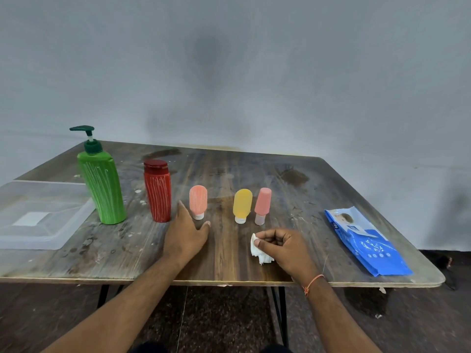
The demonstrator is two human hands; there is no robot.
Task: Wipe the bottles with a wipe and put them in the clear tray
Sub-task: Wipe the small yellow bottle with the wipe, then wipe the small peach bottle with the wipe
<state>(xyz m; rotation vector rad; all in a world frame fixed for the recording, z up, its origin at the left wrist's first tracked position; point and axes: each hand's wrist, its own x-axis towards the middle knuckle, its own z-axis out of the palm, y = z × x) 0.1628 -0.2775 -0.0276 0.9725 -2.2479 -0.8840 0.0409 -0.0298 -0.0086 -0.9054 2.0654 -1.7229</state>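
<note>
Several bottles stand in a row on the wooden table (229, 263): a green pump bottle (103, 184), a red bottle (157, 191), a small peach tube (198, 205), a yellow tube (242, 205) and a pink tube (262, 205). The clear tray (63, 233) lies at the left with no bottles in it. My left hand (186, 233) is open, fingers spread just in front of the peach tube, between it and the red bottle. My right hand (283, 247) is shut on a crumpled white wipe (257, 250), in front of the yellow and pink tubes.
A blue pack of wipes (367, 240) lies near the table's right edge. The table's front edge runs just behind my forearms. A grey wall stands behind the table.
</note>
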